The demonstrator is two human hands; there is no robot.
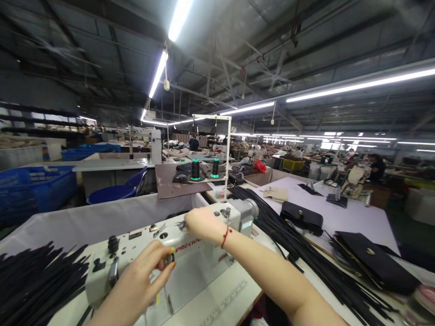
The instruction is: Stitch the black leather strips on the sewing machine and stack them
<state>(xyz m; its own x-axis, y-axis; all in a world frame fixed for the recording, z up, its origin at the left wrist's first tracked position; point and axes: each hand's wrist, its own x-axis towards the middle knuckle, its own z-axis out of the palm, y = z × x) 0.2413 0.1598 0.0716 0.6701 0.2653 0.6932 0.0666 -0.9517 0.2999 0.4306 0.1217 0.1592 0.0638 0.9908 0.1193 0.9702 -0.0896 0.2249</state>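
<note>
A white sewing machine [200, 258] with red lettering stands in front of me. My left hand [144, 274] is at its front face, thumb and fingers closed around a small round metal piece [169, 259] that looks like a bobbin. Whether this piece is fixed to the machine, I cannot tell. On the machine's top, my right hand [202, 224] is curled beside a small metal fitting [180, 224]. Its fingertips are hidden behind the hand, so what they grip does not show.
Black strips [37, 280] lie in a heap at left, and long black straps [306, 258] run along the right. Two black thread spools [195, 169] stand behind the machine. Black bags [377, 260] rest at right. A blue chair [112, 193] and blue crate [37, 188] are farther left.
</note>
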